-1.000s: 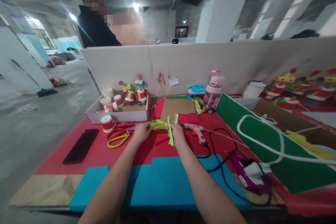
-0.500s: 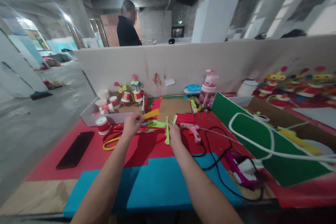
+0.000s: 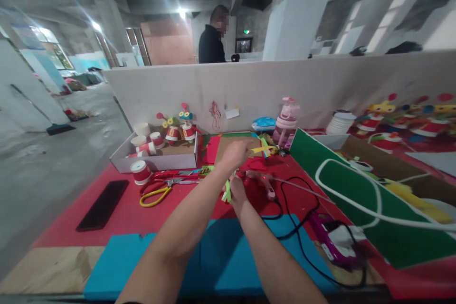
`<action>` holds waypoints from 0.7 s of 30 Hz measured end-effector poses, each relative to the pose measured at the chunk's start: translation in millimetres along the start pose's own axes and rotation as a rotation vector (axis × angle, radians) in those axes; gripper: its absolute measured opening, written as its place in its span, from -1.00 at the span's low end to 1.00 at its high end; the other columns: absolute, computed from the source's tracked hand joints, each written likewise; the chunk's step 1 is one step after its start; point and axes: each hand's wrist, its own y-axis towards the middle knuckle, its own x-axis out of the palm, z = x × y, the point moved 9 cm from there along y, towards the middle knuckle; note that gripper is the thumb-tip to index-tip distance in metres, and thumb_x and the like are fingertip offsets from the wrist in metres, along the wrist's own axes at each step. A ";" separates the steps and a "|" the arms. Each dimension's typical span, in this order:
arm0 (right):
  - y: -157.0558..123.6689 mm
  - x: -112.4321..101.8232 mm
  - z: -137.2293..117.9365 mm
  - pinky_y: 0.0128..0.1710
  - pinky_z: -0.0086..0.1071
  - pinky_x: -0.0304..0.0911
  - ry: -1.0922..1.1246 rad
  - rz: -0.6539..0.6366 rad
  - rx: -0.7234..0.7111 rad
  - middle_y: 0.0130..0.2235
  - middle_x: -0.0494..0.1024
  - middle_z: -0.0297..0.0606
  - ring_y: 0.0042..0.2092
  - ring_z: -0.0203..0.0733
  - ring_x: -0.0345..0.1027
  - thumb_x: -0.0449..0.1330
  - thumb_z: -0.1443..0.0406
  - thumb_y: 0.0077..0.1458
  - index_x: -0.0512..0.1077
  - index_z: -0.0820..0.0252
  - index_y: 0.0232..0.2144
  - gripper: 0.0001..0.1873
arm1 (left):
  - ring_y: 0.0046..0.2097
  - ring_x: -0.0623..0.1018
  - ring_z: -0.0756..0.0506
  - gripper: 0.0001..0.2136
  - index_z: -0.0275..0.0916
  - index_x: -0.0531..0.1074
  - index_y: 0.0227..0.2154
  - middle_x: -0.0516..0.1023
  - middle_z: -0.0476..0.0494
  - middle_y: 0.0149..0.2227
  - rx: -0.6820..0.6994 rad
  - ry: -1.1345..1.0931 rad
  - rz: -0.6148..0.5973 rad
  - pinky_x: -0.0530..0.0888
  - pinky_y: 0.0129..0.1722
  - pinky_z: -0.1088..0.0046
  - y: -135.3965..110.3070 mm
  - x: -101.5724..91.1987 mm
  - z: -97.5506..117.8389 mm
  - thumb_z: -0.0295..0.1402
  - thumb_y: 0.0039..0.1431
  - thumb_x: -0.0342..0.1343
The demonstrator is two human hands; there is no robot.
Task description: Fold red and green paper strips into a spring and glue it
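Note:
My left hand point(image 3: 237, 154) reaches across to the right, over my right hand, with the fingers pinched on a yellow paper strip point(image 3: 261, 149). The strip's far end lies over the small coloured scraps point(image 3: 265, 142) at the back of the table. Lower down, my right hand point(image 3: 235, 189) is closed on light green paper strips point(image 3: 227, 192); my left wrist partly hides them. A pink glue gun point(image 3: 262, 181) with a lit red light lies just right of my right hand. Yellow-handled scissors point(image 3: 156, 197) and other red-handled tools point(image 3: 160, 176) lie to the left.
A white box point(image 3: 156, 162) holds paper cups and two cup figures. A black phone point(image 3: 102, 205) lies left, blue sheets point(image 3: 228, 266) in front. Black cables run to a purple power strip point(image 3: 335, 242). A green-sided box point(image 3: 342, 190) stands right; a person point(image 3: 213, 42) is behind the partition.
My left hand has swung right with the yellow strip, from above the tools to the scraps. My right hand stays low with the green strips. The person behind has moved right.

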 end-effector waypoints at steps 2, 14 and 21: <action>-0.7 -2.1 2.6 -0.76 -0.51 -0.03 0.047 0.023 0.053 -0.68 0.29 -0.44 -0.72 -0.43 0.04 0.19 0.05 -0.07 0.30 0.16 -0.49 -0.70 | -0.10 0.51 -0.09 -0.67 -0.20 0.49 -0.08 0.58 -0.16 -0.14 -0.016 0.028 0.051 0.37 -0.10 0.46 -11.6 -20.3 -25.3 -0.46 0.13 -0.04; -1.6 -5.8 -2.9 -0.76 -0.54 -0.09 0.123 0.077 0.060 -0.69 0.29 -0.51 -0.74 -0.46 0.01 0.23 0.15 -0.17 0.38 0.21 -0.43 -0.73 | -0.02 0.48 -0.32 -0.64 -0.37 0.50 -0.17 0.49 -0.52 -0.09 -0.412 0.331 -0.304 0.39 -0.09 0.23 -75.6 38.9 -144.0 -0.23 0.01 0.12; 3.6 -10.1 1.8 -0.75 -0.54 -0.09 0.104 0.087 0.043 -0.68 0.32 -0.50 -0.73 -0.46 0.02 0.20 0.19 -0.18 0.40 0.22 -0.40 -0.74 | -0.14 0.53 -0.25 -0.70 -0.27 0.51 -0.25 0.56 -0.36 -0.20 -0.472 0.248 -0.335 0.40 -0.19 0.34 -72.1 48.4 -162.4 -0.29 -0.10 0.20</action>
